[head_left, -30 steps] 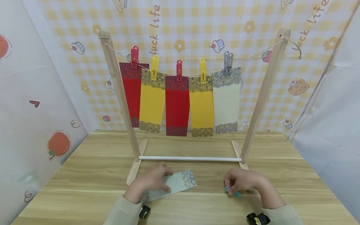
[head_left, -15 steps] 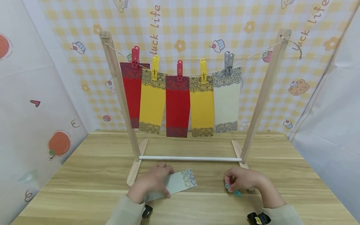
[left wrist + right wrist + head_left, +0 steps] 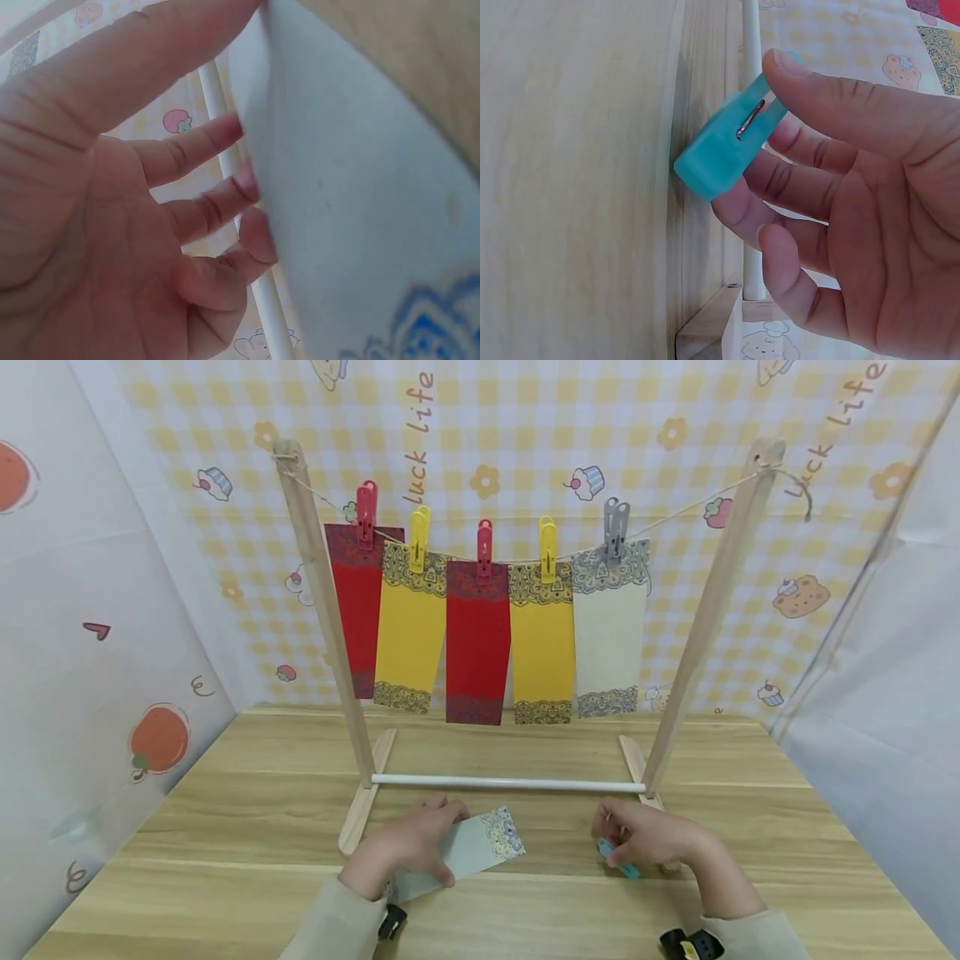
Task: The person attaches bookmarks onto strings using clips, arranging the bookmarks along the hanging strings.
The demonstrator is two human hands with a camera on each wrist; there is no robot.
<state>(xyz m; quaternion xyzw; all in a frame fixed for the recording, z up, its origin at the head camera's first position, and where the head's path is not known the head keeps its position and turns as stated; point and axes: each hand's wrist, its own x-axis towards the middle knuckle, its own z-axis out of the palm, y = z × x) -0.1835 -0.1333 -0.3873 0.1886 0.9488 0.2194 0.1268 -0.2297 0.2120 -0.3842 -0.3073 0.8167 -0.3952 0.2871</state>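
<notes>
My left hand [image 3: 412, 843] holds a pale card [image 3: 476, 852] by its two long edges, thumb on the near edge and fingertips on the far one. Blue lace-like print covers the card's ends; in the left wrist view its surface [image 3: 352, 180] fills the right side. Whether the card is off the table cannot be told. Farther right, my right hand [image 3: 648, 839] pinches a teal clothespin [image 3: 731, 139] by its handle end between thumb and fingers. The clothespin's nose points down toward the wooden table in the head view.
Behind the hands stands a wooden frame [image 3: 705, 618] with a white crossbar [image 3: 510, 783]. Red, yellow and white cards, such as the middle red card [image 3: 477, 643], hang from its string [image 3: 690, 510] by clothespins. The frame's right foot [image 3: 633, 760] is close to my right hand.
My right fingers have shifted slightly and the teal clothespin has turned a little more upright. The card's printed right end has lifted slightly. My left hand has slid a little along the card.
</notes>
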